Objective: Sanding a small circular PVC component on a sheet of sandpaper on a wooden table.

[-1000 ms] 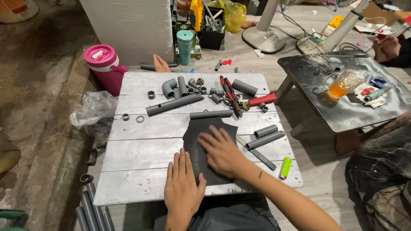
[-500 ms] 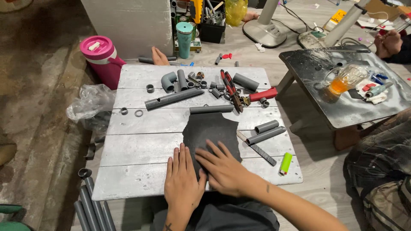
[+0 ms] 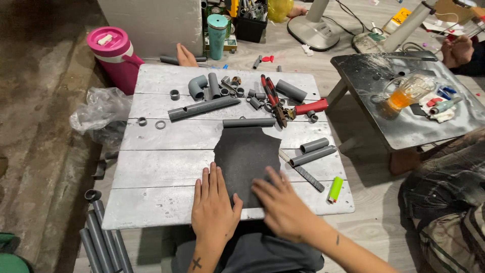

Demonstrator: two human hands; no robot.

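Observation:
A dark grey rough sheet (image 3: 246, 156) lies flat on a low white wooden table (image 3: 161, 167). My left hand (image 3: 214, 207) rests flat, fingers apart, at the sheet's near left corner. My right hand (image 3: 283, 205) is blurred and lies flat on the sheet's near right part. Neither hand grips anything. Beyond the sheet lie grey pipe pieces (image 3: 202, 107), pipe elbows (image 3: 198, 86), small rings (image 3: 160, 124) and red-handled pliers (image 3: 273, 98). Two short pipes (image 3: 313, 150) and a green lighter (image 3: 335, 189) lie to the right.
A pink jug (image 3: 113, 53) and a crumpled plastic bag (image 3: 98, 114) sit left of the table. Long grey pipes (image 3: 98, 237) lie on the floor at near left. A dark side table (image 3: 404, 126) holds a glass mug (image 3: 404, 93). Another person's hands (image 3: 457, 50) are far right.
My right hand has slid toward me along the sheet, from its middle to its near right edge. My left hand has stayed at the near left corner.

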